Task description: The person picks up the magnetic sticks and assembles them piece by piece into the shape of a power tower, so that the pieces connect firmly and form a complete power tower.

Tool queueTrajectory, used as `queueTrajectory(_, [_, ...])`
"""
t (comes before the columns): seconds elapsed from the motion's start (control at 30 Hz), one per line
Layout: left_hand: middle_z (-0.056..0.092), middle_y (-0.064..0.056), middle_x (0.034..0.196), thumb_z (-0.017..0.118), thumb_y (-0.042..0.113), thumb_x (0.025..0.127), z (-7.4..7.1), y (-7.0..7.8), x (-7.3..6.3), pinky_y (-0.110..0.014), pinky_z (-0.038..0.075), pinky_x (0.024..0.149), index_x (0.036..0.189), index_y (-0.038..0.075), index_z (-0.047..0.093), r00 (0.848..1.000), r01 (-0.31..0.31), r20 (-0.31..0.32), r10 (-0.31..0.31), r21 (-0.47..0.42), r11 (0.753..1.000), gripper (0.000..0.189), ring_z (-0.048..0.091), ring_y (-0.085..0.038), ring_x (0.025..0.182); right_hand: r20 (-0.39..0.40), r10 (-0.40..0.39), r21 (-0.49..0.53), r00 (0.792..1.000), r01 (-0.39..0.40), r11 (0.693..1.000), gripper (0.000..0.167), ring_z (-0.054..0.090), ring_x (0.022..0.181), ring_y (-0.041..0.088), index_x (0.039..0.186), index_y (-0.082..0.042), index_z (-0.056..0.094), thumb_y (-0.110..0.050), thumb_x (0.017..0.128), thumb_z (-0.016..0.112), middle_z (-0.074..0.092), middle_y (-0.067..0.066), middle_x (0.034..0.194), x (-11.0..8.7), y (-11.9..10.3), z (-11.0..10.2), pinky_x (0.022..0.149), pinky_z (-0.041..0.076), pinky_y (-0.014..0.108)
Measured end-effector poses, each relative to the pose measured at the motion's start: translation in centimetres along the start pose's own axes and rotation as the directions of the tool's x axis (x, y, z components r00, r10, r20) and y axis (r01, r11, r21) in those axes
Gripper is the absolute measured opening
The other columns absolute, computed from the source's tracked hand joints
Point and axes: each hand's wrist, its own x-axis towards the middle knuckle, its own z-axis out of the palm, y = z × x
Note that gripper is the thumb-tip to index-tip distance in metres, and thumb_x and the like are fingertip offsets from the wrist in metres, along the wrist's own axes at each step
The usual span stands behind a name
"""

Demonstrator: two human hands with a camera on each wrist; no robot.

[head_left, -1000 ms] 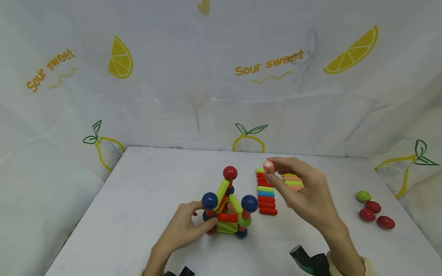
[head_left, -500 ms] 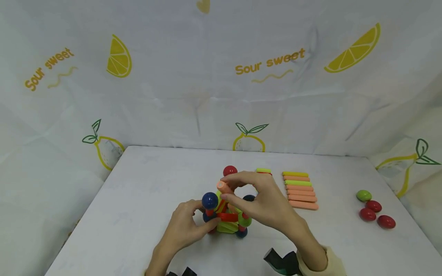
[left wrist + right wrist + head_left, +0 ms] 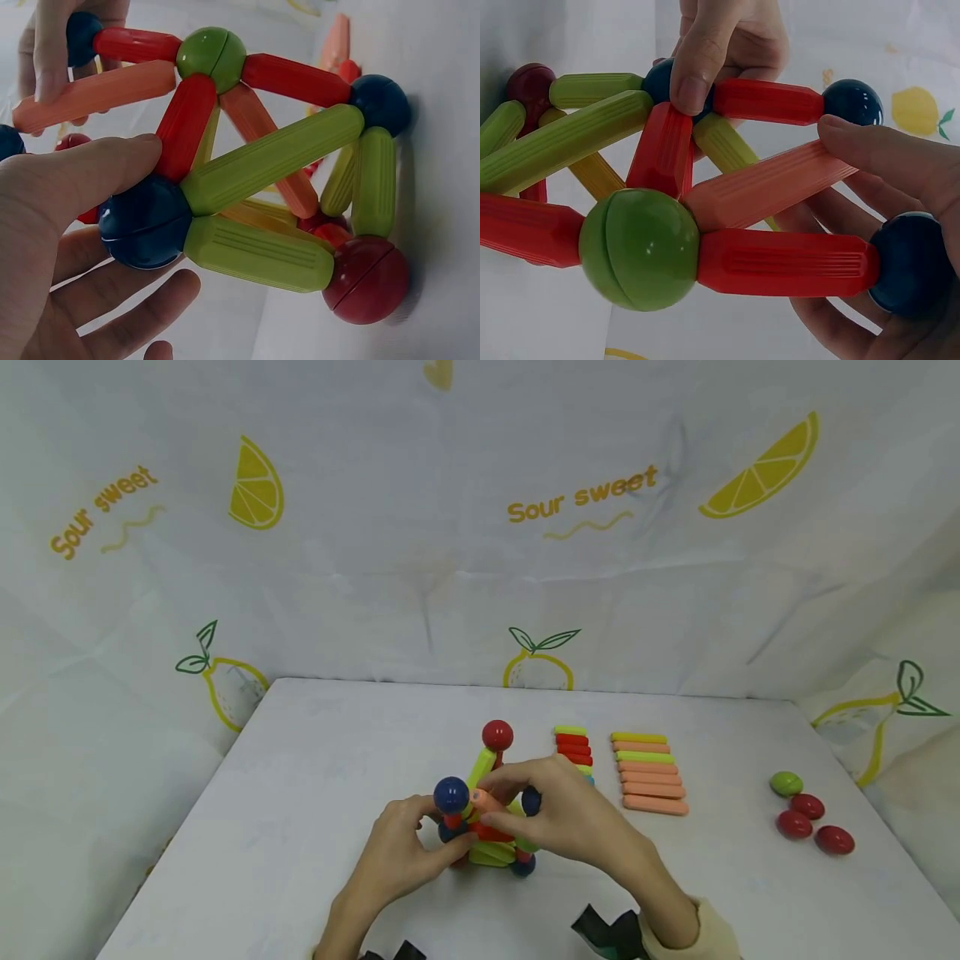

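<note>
A framework of coloured magnetic rods and balls (image 3: 491, 854) stands on the white table in the head view. My left hand (image 3: 401, 852) grips it at a lower blue ball (image 3: 146, 221), thumb on the ball beside a red rod. A peach rod (image 3: 769, 187) is pinched between the thumb and fingers of my right hand (image 3: 558, 814). In the right wrist view, one end of that rod meets the green ball (image 3: 639, 249). Its other end, partly behind my thumb, lies close to the upper blue ball (image 3: 853, 102). Another upper blue ball (image 3: 913, 262) stands at the end of a short red rod.
Behind my right hand lies a column of red, green and blue rods (image 3: 573, 749). To its right is a row of peach, yellow and green rods (image 3: 648, 778). Several red balls (image 3: 795, 825) and a green ball (image 3: 786, 783) lie near the table's right edge.
My right hand has carried the peach rod left from above the loose rods, then down into the framework's upper part. The left hand keeps its grip in place.
</note>
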Motion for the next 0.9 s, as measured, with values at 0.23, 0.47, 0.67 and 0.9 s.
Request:
queueTrajectory(0.23, [0.080,0.004,0.088,0.088,0.027,0.078,-0.06,0.00,-0.07,-0.029,0.056,0.070,0.101,0.017,0.077,1.000,-0.026,-0.010,0.026,0.008,1.000,0.028,0.069,-0.005,0.081,0.025,0.020,-0.042,0.999,-0.019,0.999,0.012,0.061,0.074,-0.003,0.102,-0.019,0.079,-0.024,0.091,0.079,0.075,-0.012,0.081,0.19,-0.17,0.36,0.066,0.055,0.021])
queueTrajectory(0.47, [0.079,0.004,0.086,0.088,0.027,0.079,-0.11,-0.13,-0.07,-0.028,0.054,0.066,0.102,0.017,0.076,0.998,-0.055,-0.007,0.055,0.003,0.998,0.028,0.067,-0.002,0.078,0.018,0.037,-0.086,0.999,-0.035,0.996,0.014,0.057,0.066,-0.003,0.101,-0.018,0.080,-0.023,0.088,0.081,0.075,-0.009,0.080,0.23,-0.44,0.43,0.054,0.048,0.019])
queueTrajectory(0.67, [0.078,0.006,0.085,0.088,0.027,0.079,-0.10,-0.19,-0.03,-0.030,0.056,0.070,0.101,0.017,0.076,0.999,-0.054,-0.004,0.054,0.002,0.999,0.027,0.068,-0.003,0.079,-0.001,0.023,-0.133,1.000,-0.023,0.991,0.013,0.052,0.060,-0.002,0.101,-0.018,0.081,-0.023,0.088,0.081,0.077,-0.011,0.082,0.32,-0.48,0.55,0.049,0.042,0.018])
queueTrajectory(0.9, [0.079,0.007,0.091,0.086,0.029,0.082,-0.25,-0.46,0.04,-0.027,0.055,0.073,0.105,0.020,0.075,0.998,-0.052,0.038,0.053,-0.026,0.998,0.027,0.069,-0.004,0.085,-0.026,-0.006,-0.113,1.000,0.003,0.994,0.014,0.059,0.074,0.000,0.102,-0.020,0.080,-0.024,0.089,0.081,0.078,-0.010,0.089,0.07,-0.40,0.57,0.061,0.051,0.018])
